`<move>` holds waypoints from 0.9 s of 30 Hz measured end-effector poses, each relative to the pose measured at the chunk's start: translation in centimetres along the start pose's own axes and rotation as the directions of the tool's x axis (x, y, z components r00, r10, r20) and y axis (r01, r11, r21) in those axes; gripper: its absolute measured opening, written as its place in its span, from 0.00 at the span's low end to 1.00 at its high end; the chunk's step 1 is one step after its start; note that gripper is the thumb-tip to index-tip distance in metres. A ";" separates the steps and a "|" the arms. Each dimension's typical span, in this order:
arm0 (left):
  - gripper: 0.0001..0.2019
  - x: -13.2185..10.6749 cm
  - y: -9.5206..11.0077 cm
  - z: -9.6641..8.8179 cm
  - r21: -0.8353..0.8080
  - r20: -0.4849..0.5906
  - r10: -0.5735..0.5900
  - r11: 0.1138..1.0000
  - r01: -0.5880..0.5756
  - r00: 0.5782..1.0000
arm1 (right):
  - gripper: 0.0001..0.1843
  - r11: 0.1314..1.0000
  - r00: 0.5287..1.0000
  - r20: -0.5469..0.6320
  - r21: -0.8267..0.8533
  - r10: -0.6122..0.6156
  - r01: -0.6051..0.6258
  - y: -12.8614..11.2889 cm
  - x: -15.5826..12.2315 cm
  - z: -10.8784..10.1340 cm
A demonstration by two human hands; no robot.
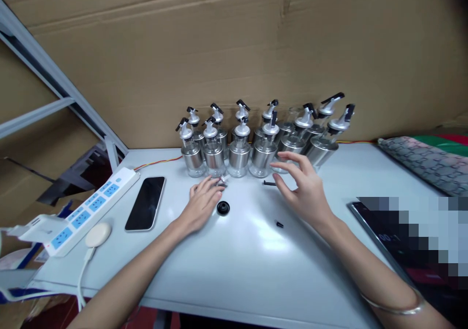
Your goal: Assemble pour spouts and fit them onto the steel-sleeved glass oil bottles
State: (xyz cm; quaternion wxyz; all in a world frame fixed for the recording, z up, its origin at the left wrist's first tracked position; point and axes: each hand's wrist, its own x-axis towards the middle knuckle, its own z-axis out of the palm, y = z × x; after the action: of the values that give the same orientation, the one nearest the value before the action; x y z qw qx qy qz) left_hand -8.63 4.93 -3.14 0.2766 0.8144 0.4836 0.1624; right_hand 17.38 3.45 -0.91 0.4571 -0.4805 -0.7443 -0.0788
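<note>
My left hand [203,202] rests palm down on the table, its fingertips closed around a small silver pourer spout [224,179], which they partly cover. Close beside it, a round black stopper [223,208] lies on the tabletop. My right hand [303,187] is raised over the table with thumb and fingers apart and nothing between them. Just left of its thumb lies a thin black lever [269,183]. A tiny black plug-like piece [280,224] lies nearer to me. Behind both hands stand glass and steel bottles [239,158], several with silver and black pourers on top.
A phone [145,203] and a white power strip [93,209] lie on the left, with a round white charger [98,234] and its cable. On the right are a dark tablet-like screen [387,246] and a patterned cushion-like item [424,163]. Cardboard [234,51] closes off the back.
</note>
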 end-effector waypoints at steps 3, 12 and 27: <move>0.17 0.0 0.0 0.4 0.023 -0.034 0.021 1.000 -0.020 0.999 | 0.10 1.000 1.000 -0.005 0.020 0.000 0.000 -0.3 0.0 -0.3; 0.07 -0.3 0.2 0.1 -0.056 -0.333 0.115 0.988 -0.141 0.936 | 0.10 0.996 0.999 0.021 0.081 -0.039 0.037 -2.0 -0.2 -0.5; 0.16 0.2 -0.5 0.8 0.113 -0.031 0.145 0.984 -0.140 0.989 | 0.12 0.987 0.845 0.526 0.158 -0.097 0.015 -2.4 -1.6 1.1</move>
State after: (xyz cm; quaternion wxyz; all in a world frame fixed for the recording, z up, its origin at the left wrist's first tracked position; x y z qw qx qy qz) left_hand -8.48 5.13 -4.06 0.2092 0.8576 0.4377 0.1708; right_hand 15.04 1.79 -1.94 0.2647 -0.4264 -0.8592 0.0995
